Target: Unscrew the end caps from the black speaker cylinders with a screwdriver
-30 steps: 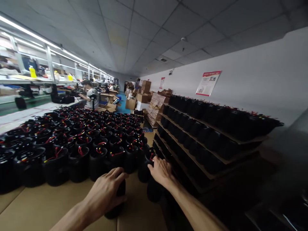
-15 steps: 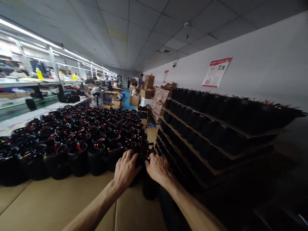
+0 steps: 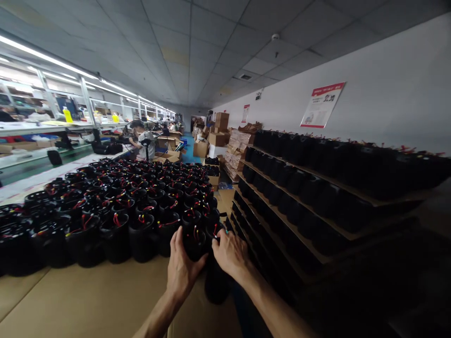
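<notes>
Many black cylindrical housings (image 3: 142, 237) with red, yellow and white wires at their open tops stand in rows on a cardboard surface (image 3: 88, 300). My left hand (image 3: 183, 267), its thumb and fingers apart, rests against the side of a front housing (image 3: 194, 241). At the right edge of the group my right hand (image 3: 229, 251) grips the rim of another housing (image 3: 216, 284), its fingers bent over the top near the wires. The two hands are close together, with the rims between them.
To the right, stacked cardboard layers (image 3: 282, 206) carry more black housings. Cardboard boxes (image 3: 219, 138) stand along the wall. At the left is a long workbench (image 3: 70, 166), with a seated person (image 3: 145, 141) beyond the housings.
My left hand has opened from the rim and moved to the housing's side, uncovering its wires. My right hand stays at its housing, which sits slightly lower and further left in view.
</notes>
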### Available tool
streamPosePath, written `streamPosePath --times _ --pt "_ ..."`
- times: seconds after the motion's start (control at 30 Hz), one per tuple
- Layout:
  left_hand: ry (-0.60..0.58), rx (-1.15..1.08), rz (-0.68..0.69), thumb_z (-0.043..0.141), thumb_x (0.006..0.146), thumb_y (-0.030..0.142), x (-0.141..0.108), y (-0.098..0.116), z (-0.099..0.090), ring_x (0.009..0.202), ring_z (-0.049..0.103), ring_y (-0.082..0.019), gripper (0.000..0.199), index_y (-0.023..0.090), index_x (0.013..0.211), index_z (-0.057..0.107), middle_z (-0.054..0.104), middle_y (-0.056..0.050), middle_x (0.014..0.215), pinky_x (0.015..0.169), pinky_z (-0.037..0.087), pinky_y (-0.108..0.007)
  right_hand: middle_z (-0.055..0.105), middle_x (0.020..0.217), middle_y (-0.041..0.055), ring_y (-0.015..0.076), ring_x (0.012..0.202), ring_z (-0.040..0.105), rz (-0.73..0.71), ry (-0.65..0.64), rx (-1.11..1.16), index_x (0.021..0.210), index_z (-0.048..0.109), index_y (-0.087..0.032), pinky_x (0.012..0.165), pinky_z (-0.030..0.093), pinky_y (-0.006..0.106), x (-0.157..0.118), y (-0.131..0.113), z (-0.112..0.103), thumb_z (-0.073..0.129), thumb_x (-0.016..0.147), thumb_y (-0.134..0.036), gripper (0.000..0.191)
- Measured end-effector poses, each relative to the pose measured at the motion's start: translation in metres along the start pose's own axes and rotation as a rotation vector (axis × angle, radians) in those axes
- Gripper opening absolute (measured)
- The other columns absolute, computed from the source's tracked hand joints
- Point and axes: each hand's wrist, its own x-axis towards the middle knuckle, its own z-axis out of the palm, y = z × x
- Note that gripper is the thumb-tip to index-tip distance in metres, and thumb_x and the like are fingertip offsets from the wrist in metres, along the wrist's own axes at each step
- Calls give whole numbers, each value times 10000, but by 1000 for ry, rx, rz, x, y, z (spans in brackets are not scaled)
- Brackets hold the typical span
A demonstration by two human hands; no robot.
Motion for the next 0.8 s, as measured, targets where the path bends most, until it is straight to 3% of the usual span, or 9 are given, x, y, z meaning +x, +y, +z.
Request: streamPosePath --times 0.13,0.3,0.8 --pt "-61 -11 -143 713 854 391 -14 -10 1 1284 646 -360 818 178 1537 315 577 -186 1452 972 606 -470 725 1180 140 286 1117 691 -7 2 -1 1200 669 -197 911 461 365 0 -1 -1 530 1020 -307 252" --pt "-46 35 -278 697 858 421 -5 -4 3 1272 649 -389 821 182 1541 309 548 -204 1493 884 614 -467 720 1177 161 290 1111 691 -22 0 -10 1197 668 -177 907 457 365 -2 -4 -3 529 1026 -302 254" --pt "-72 79 -325 666 895 414 -5 2 1 1308 627 -389 806 185 1566 284 516 -199 1541 894 604 -460 718 1133 176 320 1088 697 -68 11 18 1153 666 -138 893 494 408 -1 -4 -4 519 1028 -286 243"
